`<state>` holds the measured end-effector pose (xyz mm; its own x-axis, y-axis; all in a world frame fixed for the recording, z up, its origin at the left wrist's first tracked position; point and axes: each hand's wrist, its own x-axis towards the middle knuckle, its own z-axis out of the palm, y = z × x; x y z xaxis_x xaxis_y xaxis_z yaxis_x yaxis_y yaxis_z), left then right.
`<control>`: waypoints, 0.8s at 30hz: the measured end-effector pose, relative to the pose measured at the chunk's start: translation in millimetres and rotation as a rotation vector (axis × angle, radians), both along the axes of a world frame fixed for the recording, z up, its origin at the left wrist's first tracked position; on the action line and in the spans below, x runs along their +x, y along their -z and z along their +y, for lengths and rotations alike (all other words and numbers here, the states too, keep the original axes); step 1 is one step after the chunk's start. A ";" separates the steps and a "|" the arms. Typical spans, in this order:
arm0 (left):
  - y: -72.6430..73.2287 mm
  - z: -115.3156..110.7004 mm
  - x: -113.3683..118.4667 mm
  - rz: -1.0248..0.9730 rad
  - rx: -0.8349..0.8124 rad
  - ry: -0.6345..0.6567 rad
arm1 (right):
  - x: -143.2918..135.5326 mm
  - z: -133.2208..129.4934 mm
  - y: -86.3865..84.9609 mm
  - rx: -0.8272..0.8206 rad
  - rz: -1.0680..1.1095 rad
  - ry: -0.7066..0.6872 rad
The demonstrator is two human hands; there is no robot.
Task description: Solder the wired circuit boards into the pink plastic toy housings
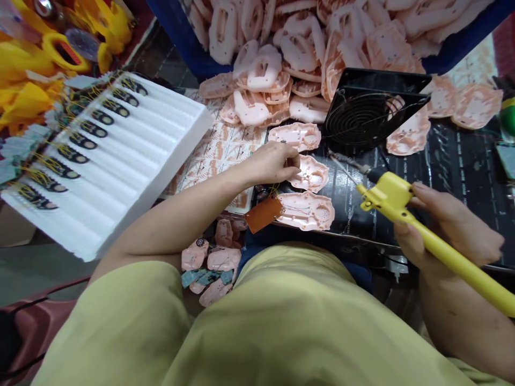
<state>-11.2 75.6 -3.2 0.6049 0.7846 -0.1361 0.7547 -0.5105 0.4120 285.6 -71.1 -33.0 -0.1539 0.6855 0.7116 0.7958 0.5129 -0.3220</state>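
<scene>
- Yellow, smooth plastic tool, right fingers clamped around it.
- Pink, shallow, wavy-rimmed shell; left fingers curl at it, whether pinching I can't tell.

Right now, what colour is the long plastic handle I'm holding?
The handle is yellow, clearest in head view.

Assembly workshop here! Pink shells heaped beyond the left hand, wired parts racked on foam leftward, probably a soldering tool in the right hand.
</scene>
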 end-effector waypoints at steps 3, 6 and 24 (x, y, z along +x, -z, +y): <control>2.4 1.9 2.7 -0.015 0.059 -0.014 | -4.7 -0.5 5.3 0.015 0.113 -0.115; 2.2 2.8 7.4 0.034 0.081 -0.030 | -11.9 3.6 9.8 -0.044 0.157 -0.161; 0.5 3.8 13.1 0.101 0.079 -0.007 | -23.7 28.3 6.5 0.058 0.062 -0.400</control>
